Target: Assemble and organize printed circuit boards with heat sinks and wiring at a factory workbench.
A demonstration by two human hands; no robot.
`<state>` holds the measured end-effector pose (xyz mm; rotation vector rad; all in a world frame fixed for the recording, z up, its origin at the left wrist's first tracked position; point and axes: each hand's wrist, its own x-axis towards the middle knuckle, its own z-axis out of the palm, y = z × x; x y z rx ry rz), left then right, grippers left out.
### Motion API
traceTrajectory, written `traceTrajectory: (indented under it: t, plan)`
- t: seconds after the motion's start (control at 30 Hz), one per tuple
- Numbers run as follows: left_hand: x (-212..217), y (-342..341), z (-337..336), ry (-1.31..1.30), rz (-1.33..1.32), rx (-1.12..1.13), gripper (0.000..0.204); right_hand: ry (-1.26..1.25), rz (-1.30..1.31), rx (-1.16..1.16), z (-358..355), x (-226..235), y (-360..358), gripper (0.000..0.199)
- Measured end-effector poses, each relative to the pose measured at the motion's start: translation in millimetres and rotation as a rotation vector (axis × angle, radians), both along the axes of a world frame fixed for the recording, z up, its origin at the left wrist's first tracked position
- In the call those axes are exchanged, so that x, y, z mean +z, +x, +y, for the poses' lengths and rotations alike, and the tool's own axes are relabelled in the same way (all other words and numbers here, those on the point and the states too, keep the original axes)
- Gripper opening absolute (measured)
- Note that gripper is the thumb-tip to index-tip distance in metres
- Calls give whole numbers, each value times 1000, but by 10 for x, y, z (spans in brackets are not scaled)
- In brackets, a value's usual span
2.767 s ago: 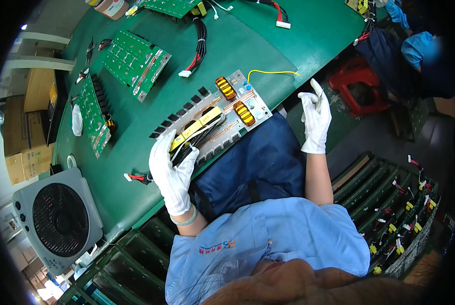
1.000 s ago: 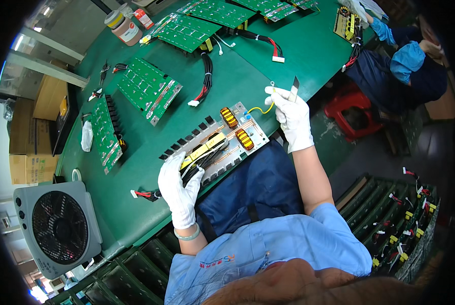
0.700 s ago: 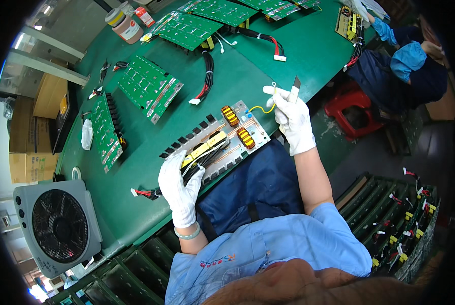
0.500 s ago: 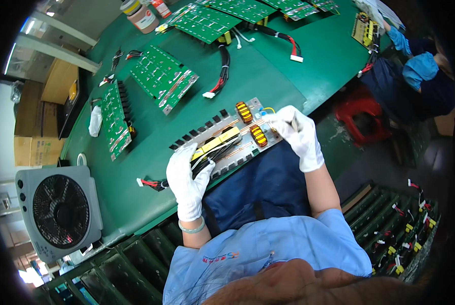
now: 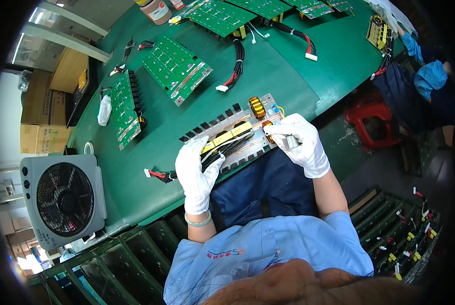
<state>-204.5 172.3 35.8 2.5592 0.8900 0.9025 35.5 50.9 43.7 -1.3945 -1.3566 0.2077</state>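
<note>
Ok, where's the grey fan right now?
In the head view the grey fan sits at the table's far left end, left of the left hand and below the stacked cardboard boxes.

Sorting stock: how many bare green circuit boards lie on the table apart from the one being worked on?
At least 4: one green board centre-left, one nearer the fan, two at the far edge; more may be cut off.

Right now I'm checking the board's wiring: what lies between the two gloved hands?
In the head view, yellow-taped parts and black wires on the circuit board lie between left hand and right hand.
</note>
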Motion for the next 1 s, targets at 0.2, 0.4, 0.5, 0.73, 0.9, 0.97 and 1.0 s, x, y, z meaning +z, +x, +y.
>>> traceTrajectory:
  t: [0.2,0.4,0.5,0.73,0.9,0.97,1.0]
  plan:
    - [2,-7,-2,-10,5,8,53,6,-21,-70,-66,-6,65,32]
    - [25,-25,-13,-14,20,8,54,65,-50,-451,-218,-120,410,29]
    - [11,1,-5,-28,14,5,54,78,-130,-560,-265,-233,505,24]
    - [39,11,-28,-8,27,18,55,-47,286,-693,-221,-248,397,26]
    - [22,-1,-26,-10,35,16,55,27,839,-485,-87,-65,166,25]
    - [35,-5,-36,-12,51,22,56,28,752,-377,-6,-105,-57,22]
    - [42,1,-44,-17,52,23,56,10,663,-319,31,-92,-168,22]
